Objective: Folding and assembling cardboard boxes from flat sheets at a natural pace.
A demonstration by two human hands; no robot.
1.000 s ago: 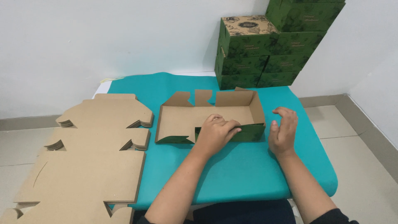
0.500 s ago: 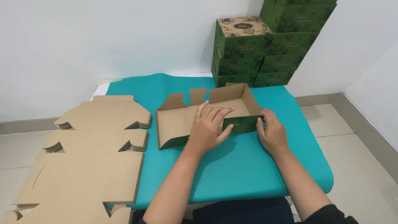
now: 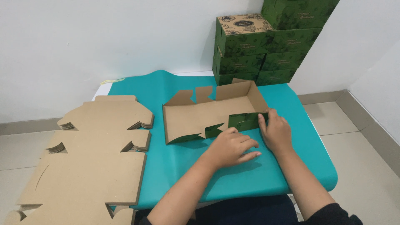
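A half-folded cardboard box (image 3: pixel 208 114), brown inside and dark green outside, lies open near the middle of the teal-covered counter (image 3: pixel 250 175). The right hand (image 3: pixel 276 131) pinches the box's near right corner, thumb against the green front wall. The left hand (image 3: pixel 231 146) lies flat, fingers spread, on the counter just in front of that wall, gripping nothing. Left of the box sits a stack of flat brown cardboard blanks (image 3: pixel 91 154). Behind it, against the white wall, stands a pile of finished green boxes (image 3: pixel 266 46).
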